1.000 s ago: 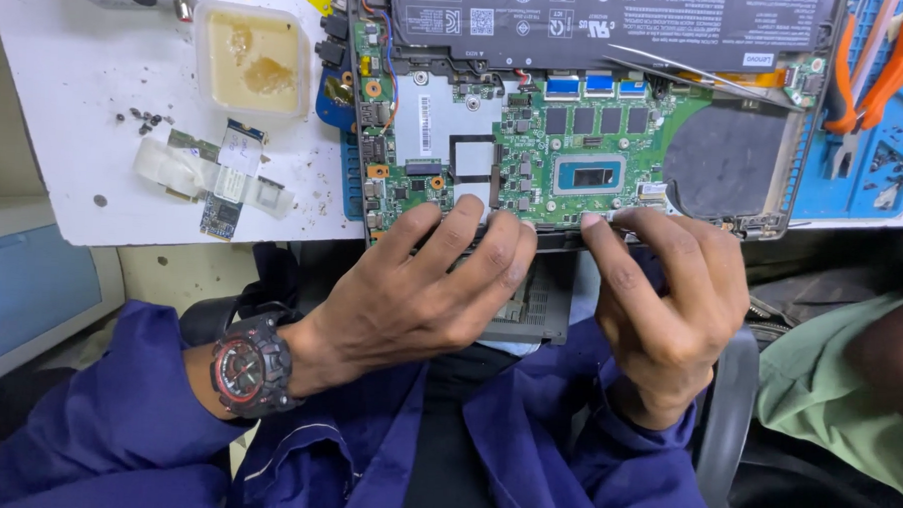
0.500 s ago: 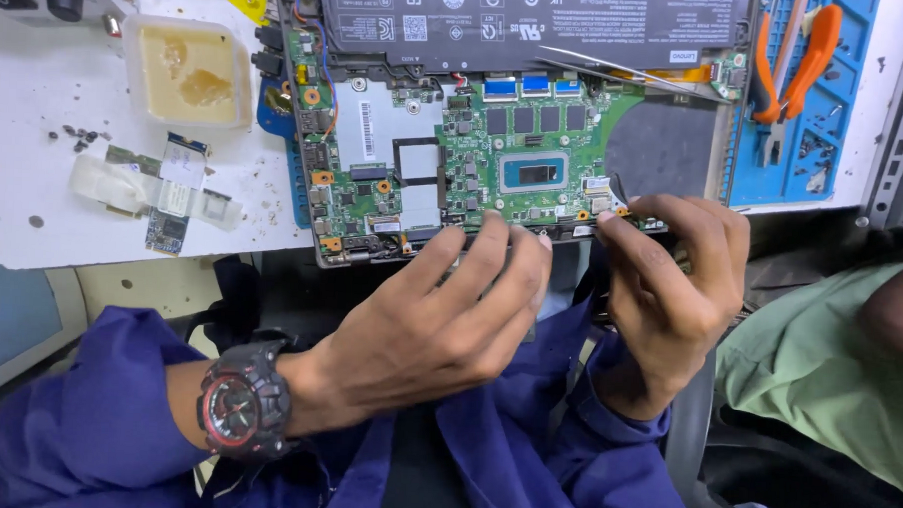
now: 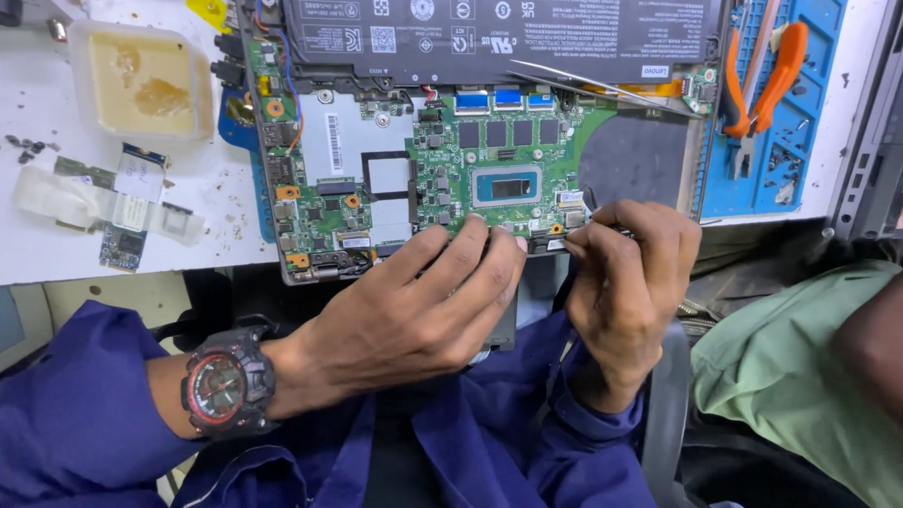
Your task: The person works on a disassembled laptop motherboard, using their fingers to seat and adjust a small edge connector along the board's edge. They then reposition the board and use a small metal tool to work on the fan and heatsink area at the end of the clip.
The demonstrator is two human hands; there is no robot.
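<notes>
An opened laptop lies on the white bench, with its green motherboard (image 3: 445, 164) bare and a black battery (image 3: 499, 25) behind it. My left hand (image 3: 409, 313), with a red and black watch (image 3: 222, 381) on the wrist, rests with its fingers stretched onto the board's near edge. My right hand (image 3: 626, 280) is at the board's near right corner. Its fingertips pinch a small dark part (image 3: 620, 230) there; what it is cannot be made out. Both sleeves are dark blue.
A plastic tub (image 3: 137, 78) of yellowish paste stands at the back left, with small circuit cards and tape (image 3: 123, 207) in front of it. Metal tweezers (image 3: 598, 84) lie across the laptop. Orange-handled pliers (image 3: 768, 75) rest on a blue mat (image 3: 775, 165). A person's green sleeve (image 3: 798, 366) is at right.
My right hand has risen from the laptop's near edge to the board's right corner and closed its fingertips there. My left hand has stayed on the near edge. The view has shifted.
</notes>
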